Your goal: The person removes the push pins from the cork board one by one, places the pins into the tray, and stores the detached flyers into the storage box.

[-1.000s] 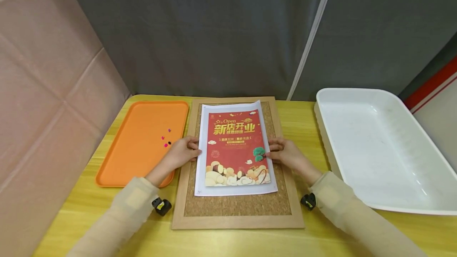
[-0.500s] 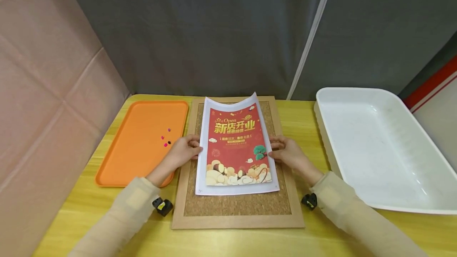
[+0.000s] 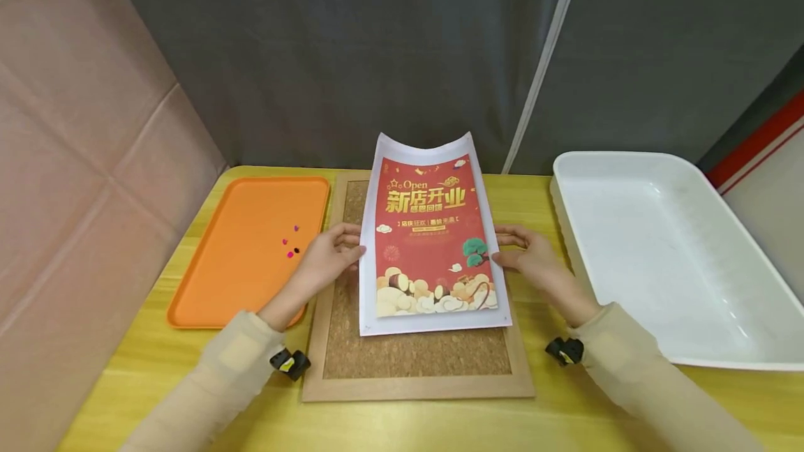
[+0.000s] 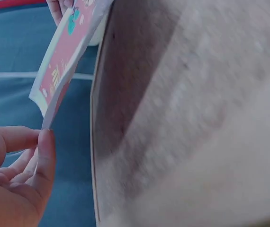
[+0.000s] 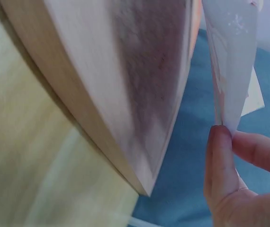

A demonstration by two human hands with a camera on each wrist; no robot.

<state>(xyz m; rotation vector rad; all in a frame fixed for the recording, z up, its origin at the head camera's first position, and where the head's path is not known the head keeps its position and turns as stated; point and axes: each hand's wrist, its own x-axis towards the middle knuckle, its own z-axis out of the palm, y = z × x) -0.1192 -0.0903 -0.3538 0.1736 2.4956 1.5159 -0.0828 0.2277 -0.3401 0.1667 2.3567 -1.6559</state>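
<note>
A red poster (image 3: pixel 433 250) with gold lettering and a white border is held up over a wood-framed cork board (image 3: pixel 414 361). My left hand (image 3: pixel 326 257) pinches its left edge between thumb and fingers, and my right hand (image 3: pixel 530 260) pinches the right edge. The paper bows, its top edge sagging between raised corners. From the left wrist view, the poster (image 4: pixel 66 52) stands apart from the cork surface, gripped by the left hand (image 4: pixel 21 175). In the right wrist view the right hand (image 5: pixel 244 175) holds the other edge, with the paper's white back (image 5: pixel 234 52) showing.
An orange tray (image 3: pixel 245 257) on the left bears several small pink, purple and dark pieces (image 3: pixel 290 254). To the right stands a deep white bin (image 3: pixel 666 250). A grey curtain (image 3: pixel 352 61) hangs behind the yellow wooden table (image 3: pixel 402 427).
Both hands have lifted the poster off the cork board and shifted it to the right. Its top edge now curls more, and more cork shows beneath and to its left.
</note>
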